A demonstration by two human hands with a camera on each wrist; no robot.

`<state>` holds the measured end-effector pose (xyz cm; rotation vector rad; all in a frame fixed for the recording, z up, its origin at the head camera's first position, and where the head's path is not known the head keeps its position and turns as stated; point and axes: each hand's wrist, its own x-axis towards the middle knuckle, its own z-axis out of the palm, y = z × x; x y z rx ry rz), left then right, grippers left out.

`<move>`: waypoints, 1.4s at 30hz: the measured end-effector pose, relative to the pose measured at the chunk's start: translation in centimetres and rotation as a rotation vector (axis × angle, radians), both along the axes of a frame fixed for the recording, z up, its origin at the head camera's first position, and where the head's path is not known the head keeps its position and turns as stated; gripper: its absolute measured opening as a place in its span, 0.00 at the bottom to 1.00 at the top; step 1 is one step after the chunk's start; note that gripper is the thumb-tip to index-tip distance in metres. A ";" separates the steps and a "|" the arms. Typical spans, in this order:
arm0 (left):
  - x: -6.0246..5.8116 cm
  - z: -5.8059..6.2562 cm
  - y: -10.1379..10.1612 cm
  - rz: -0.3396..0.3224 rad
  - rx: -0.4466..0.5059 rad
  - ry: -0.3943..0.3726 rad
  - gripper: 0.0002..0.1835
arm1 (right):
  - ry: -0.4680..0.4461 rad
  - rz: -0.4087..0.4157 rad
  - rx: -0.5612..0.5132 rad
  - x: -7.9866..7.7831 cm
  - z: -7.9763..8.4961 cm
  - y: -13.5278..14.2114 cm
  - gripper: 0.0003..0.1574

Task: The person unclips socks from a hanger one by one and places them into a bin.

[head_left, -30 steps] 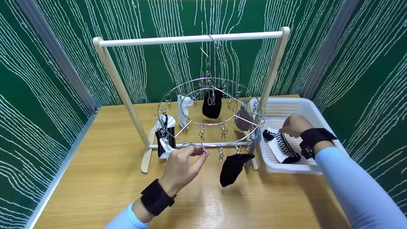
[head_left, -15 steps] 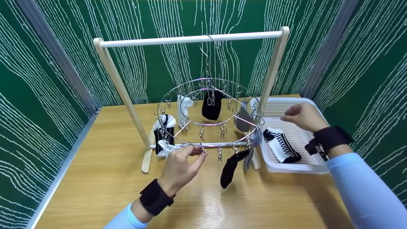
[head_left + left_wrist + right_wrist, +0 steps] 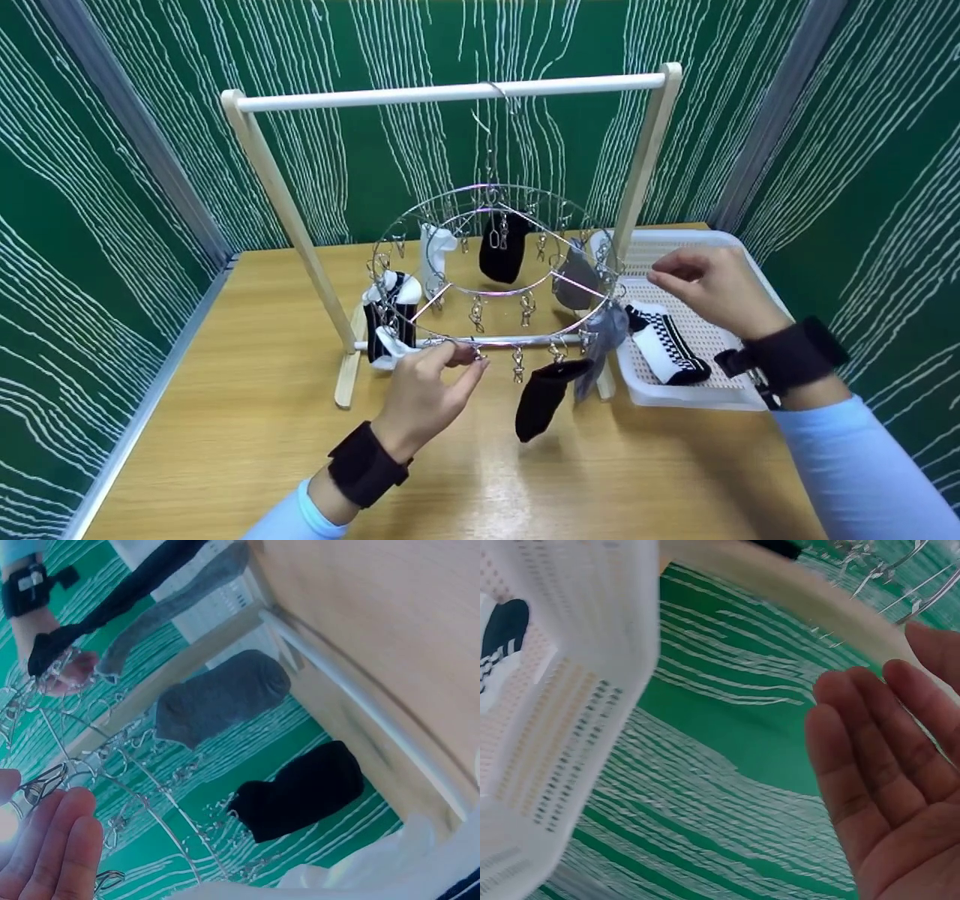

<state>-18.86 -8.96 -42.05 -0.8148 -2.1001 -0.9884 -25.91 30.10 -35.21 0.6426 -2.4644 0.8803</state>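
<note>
I have the left hand [image 3: 424, 386] pinching a silver metal clip [image 3: 46, 783] at the round wire hanger's [image 3: 499, 293] front edge; the right hand [image 3: 721, 289], thumb and fingers parted, is near the white plastic basket [image 3: 697, 398], worktop's [image 3: 255, 435] right edge.

Right fingers [image 3: 684, 257] now apart, farther from the checkered sock [image 3: 666, 343].

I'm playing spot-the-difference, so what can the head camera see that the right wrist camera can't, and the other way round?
Only the head view: the person's left hand pinching a small silver metal clip, and the long, round white bar topping the pale wooden rack.

Only the right wrist view: the palm of the right hand facing the camera.

Both: the right hand, the holey white plastic basket, a black-and-white checked sock inside it, and part of the rack.
</note>
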 end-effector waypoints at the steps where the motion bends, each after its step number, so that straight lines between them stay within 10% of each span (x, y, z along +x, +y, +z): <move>1: 0.0 0.0 0.0 0.000 -0.001 -0.003 0.07 | 0.032 0.015 -0.004 0.3 0.0 -0.3 0.02; 11: 0.0 0.1 0.0 -0.002 0.005 -0.007 0.06 | 0.453 0.309 0.075 2.1 0.1 -3.6 0.17; 29: 0.4 0.2 -0.7 -0.021 -0.004 0.028 0.06 | 0.428 0.362 0.324 3.2 -0.1 -6.5 0.18; 42: 0.7 1.9 -1.2 0.038 -0.017 0.325 0.22 | 0.459 0.380 0.277 3.3 -0.4 -7.3 0.13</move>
